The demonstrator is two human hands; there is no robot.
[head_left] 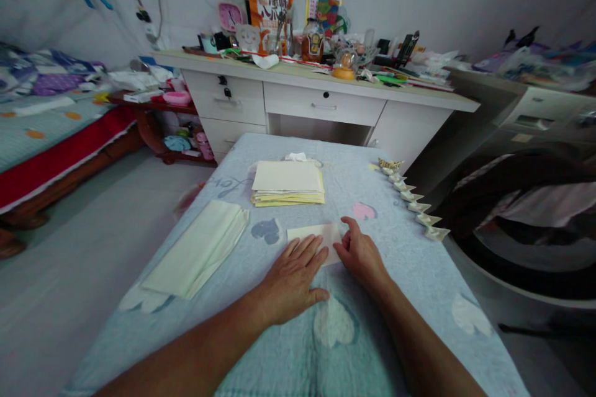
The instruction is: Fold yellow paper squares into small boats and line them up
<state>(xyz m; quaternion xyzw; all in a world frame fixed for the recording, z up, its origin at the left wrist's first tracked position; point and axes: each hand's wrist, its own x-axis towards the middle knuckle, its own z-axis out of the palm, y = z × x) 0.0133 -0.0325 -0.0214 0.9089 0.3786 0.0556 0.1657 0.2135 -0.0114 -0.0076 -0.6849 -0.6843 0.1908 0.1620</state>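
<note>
A small cream sheet of paper [328, 237] lies on the cloth-covered table in front of me. My left hand [298, 273] rests palm down on its lower left part, fingers stretched out and thumb apart. At the paper's right edge is my right hand [361, 253]. Its index finger points up and away, apart from the thumb, which touches or nearly touches the edge; the other fingers curl and are partly hidden. Beyond the hands sits a stack of cream and yellow paper [287, 181]. Left of them lies a pile of larger folded pale sheets [198, 249].
Along the table's right side runs a row of small folded paper boats [418, 206], the farthest one patterned. The table wears a pale blue cloth [372, 335] with hearts. Behind it stands a cluttered white desk [321, 102]; a washing machine [535, 118] is at right, a bed [56, 130] at left.
</note>
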